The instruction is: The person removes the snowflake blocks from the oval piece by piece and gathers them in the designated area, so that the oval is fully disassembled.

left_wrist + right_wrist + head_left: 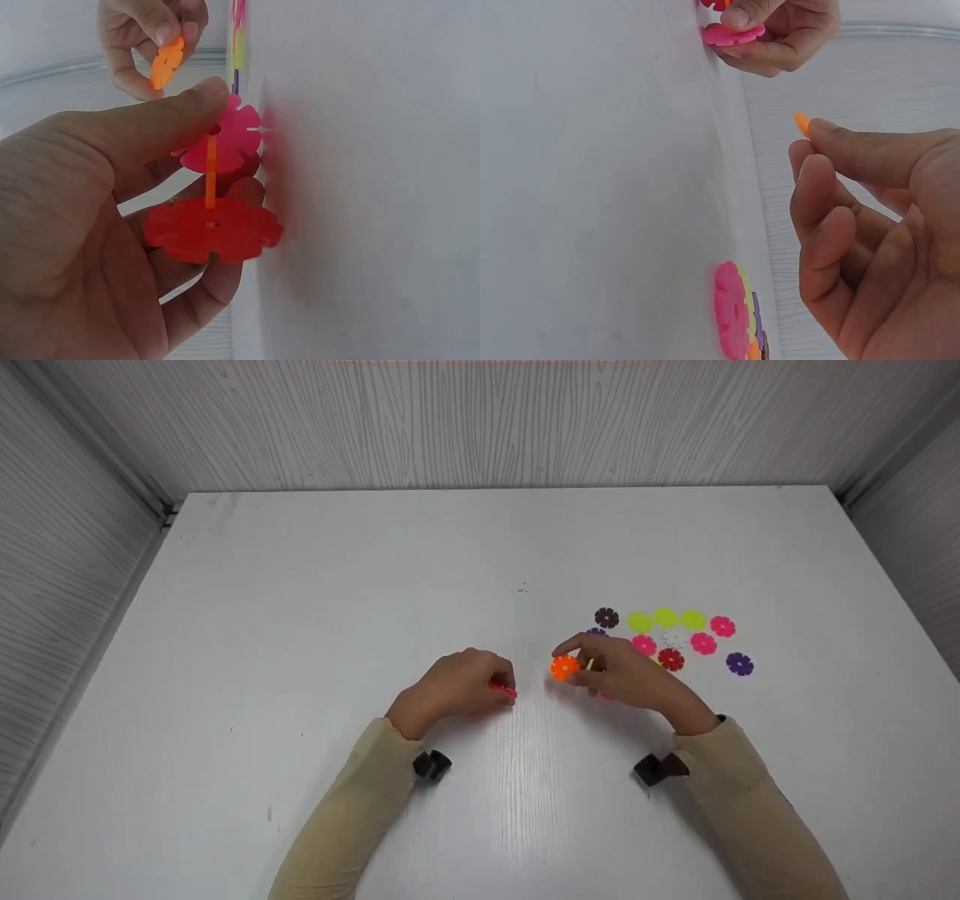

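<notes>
My left hand point(465, 682) pinches a small joined set of notched plastic discs between thumb and fingers, low over the table. In the left wrist view the set shows a pink disc point(241, 135), an orange disc point(211, 180) seen edge-on, and a red disc point(214, 234) lying flat below it. Across a short gap, my right hand point(630, 671) grips a single orange disc point(565, 667) by its edge with thumb and fingertips. That disc is raised above the table, apart from the joined set.
Right of and behind the right hand, loose discs lie on the white table point(337, 585): several yellow-green point(665, 617), several pink point(703, 643), a red point(671, 659), a white point(674, 638), a brown point(607, 617) and purple ones point(739, 664). A wood-grain panel point(480, 427) stands behind.
</notes>
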Demonstrator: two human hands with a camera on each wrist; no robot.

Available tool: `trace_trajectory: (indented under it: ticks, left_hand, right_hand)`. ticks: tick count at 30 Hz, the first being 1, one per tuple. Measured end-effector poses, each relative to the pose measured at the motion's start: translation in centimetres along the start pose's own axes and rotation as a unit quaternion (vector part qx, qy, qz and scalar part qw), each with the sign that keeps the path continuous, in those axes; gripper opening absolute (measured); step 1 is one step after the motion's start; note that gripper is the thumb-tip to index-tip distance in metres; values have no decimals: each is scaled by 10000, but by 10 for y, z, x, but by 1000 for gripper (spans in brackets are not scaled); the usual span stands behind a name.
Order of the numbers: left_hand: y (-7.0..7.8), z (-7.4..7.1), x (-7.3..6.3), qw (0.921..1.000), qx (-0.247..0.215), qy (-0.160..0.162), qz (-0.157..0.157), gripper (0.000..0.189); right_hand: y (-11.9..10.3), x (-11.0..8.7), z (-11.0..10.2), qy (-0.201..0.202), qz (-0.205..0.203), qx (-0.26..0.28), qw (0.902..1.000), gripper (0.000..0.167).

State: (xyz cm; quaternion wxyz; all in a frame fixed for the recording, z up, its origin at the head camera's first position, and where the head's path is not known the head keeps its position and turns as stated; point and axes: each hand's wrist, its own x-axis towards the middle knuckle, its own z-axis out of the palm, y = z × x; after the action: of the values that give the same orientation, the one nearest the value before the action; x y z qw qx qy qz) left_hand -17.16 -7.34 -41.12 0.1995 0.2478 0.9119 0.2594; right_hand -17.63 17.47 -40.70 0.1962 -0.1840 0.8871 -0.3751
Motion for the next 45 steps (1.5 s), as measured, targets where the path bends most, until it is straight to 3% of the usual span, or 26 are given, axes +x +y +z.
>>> trace_trajectory:
  ticks: [8,15,24,34,45]
  left_hand:
    - [-3,-8,-6,9986,-408,-302,-176,17]
    - [-6,-14,-12,9982,18,-361,-476,34]
    - [-9,-15,-13,9954,344,-374,-807,36]
    - [-8,-16,-12,9964,293,-305,-731,33]
    - [-10,-17,-9,9979,-201,-138,-604,31]
  right_hand:
    - [6,2,-3,-10,-17,91,10000,35]
    - [8,3,-7,49,64,175,9998,38]
    - [13,4,-10,214,-5,603,9980,30]
    - [12,3,-11,313,-1,526,9981,31]
    - [18,5,-10,115,240,417,9988,29]
